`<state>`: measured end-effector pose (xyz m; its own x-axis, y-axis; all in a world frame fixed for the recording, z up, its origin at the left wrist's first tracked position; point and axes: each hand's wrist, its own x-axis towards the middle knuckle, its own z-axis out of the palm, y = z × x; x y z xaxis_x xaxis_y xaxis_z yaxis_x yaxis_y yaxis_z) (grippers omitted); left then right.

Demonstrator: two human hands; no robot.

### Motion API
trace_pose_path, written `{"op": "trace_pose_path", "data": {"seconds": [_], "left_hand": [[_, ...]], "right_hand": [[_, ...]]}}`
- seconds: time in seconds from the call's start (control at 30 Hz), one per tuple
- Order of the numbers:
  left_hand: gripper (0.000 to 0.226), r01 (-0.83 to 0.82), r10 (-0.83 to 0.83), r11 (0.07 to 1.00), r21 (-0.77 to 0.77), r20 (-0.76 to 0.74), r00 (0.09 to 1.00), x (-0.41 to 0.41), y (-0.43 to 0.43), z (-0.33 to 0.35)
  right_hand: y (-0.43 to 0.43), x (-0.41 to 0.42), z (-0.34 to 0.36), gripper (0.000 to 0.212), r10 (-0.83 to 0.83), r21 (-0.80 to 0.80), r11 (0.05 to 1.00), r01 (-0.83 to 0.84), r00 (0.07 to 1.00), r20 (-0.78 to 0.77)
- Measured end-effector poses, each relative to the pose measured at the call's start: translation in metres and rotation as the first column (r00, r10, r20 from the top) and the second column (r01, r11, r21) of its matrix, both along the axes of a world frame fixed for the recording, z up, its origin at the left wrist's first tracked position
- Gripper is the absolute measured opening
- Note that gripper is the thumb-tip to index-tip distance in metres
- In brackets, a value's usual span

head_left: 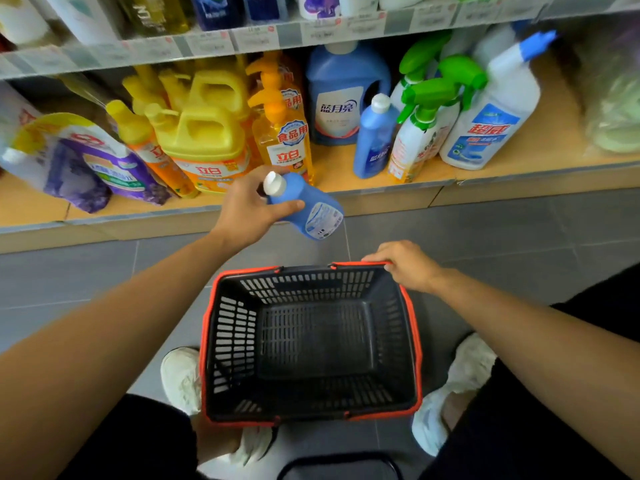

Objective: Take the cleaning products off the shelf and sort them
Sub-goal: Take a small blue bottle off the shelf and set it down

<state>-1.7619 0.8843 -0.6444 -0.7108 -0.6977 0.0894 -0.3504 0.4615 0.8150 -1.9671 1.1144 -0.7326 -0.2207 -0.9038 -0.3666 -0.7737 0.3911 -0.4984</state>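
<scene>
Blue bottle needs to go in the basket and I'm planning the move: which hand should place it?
Left. The left hand grips the blue bottle just beyond the basket; the right hand holds the basket's red handle, so it is occupied.

The small blue bottle (311, 211) gripped in the left hand (247, 211) was smooth, glossy plastic with a white plastic cap and a shiny label. The basket (235, 327), its rim held by the right hand (407, 265), was matt dark plastic lattice edged in orange-red. Beyond the left hand, the shelf board (332, 168) looked like pale matt wood; the floor (485, 230) by the right hand was smooth grey tile.
</scene>
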Motion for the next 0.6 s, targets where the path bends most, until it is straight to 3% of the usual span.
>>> {"op": "trace_pose_path", "data": {"seconds": [0.2, 0.43, 0.6], "left_hand": [[0.056, 0.059, -0.054, 0.998, -0.018, 0.219, 0.974, -0.011, 0.0, -0.063], [0.059, 0.043, -0.06, 0.998, 0.05, 0.397, 0.916, -0.009, 0.006, -0.129], [0.056, 0.026, -0.036, 0.999, 0.031, 0.42, 0.907, -0.009, 0.007, -0.147]], "right_hand": [[0.006, 0.004, 0.011, 0.048, 0.078, 0.048, 0.996, -0.079, 0.997, 0.013], [0.006, 0.001, 0.015, 0.041, 0.041, 0.086, 0.995, -0.044, 0.999, 0.035], [-0.017, -0.012, 0.038, 0.025, -0.201, -0.165, 0.965, 0.205, 0.979, 0.042]]}}
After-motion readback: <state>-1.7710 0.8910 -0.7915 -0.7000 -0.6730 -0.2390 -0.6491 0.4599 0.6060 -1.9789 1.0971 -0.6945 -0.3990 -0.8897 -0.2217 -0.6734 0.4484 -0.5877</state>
